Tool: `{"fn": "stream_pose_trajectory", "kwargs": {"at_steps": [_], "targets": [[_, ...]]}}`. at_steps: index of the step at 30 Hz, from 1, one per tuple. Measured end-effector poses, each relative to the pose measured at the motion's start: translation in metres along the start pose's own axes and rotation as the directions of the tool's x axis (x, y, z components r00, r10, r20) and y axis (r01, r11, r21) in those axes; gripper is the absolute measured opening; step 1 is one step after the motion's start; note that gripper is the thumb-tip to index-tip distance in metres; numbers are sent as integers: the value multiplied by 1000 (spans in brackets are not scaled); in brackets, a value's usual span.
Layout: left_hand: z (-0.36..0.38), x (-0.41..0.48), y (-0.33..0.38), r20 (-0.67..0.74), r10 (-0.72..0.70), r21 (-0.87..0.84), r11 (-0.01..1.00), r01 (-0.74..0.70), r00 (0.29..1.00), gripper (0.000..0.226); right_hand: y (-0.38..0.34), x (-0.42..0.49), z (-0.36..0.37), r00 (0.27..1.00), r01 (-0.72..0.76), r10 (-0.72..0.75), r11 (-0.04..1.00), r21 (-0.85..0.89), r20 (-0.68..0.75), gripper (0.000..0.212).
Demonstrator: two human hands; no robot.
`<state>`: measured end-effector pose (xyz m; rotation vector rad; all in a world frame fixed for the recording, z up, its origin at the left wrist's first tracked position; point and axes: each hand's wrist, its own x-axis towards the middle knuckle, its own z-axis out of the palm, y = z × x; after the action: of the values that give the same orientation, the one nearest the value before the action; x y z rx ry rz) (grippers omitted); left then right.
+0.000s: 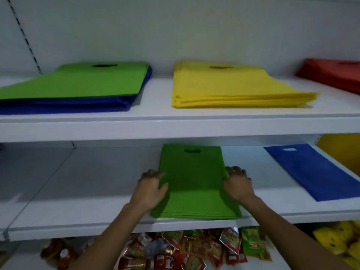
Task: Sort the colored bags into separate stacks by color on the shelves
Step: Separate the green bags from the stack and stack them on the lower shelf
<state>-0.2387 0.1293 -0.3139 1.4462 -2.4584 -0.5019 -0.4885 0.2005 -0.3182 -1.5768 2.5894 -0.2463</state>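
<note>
With left hand (151, 187) and right hand (236, 185) curled round its sides, tidied the green stack (191, 172). Likely needed far-left green bags (78, 82) next.

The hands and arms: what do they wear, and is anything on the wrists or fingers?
The left hand and right hand wear no gloves; I see no rings. The left forearm and right forearm are bare, with no sleeve, watch or band in view.

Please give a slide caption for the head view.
Left hand and right hand grip a green fabric bag stack on the lower white shelf.
</note>
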Motion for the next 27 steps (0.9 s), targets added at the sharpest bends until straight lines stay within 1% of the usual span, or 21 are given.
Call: {"fn": "stream_pose_trajectory", "kwargs": {"at_steps": [2,4,10,14,18,21,27], "targets": [[-27,-18,16,-46,30,-91,995,-34,998,38,-3,-20,-31,997,37,-33,998,56,-67,45],[-53,-41,33,-100,71,-128,988,-83,992,35,-7,-46,-63,987,82,-67,991,101,-145,44],[-122,-111,78,-212,100,-154,979,-134,972,32,-14,-125,-161,943,198,-145,968,155,-299,43],[-162,-139,89,-292,119,-152,974,-169,949,30,-20,-151,-216,906,246,-169,956,159,-388,42],[-190,-147,82,-341,140,-132,972,-195,929,29,-35,-152,-243,875,272,-158,943,194,-457,41],[-211,-139,65,-396,119,-140,972,-189,910,28,-57,-141,-248,859,294,-175,938,184,-482,40],[-263,-99,6,-533,39,-148,979,-138,845,25,-138,-83,-249,830,340,-205,923,179,-519,38]]}}
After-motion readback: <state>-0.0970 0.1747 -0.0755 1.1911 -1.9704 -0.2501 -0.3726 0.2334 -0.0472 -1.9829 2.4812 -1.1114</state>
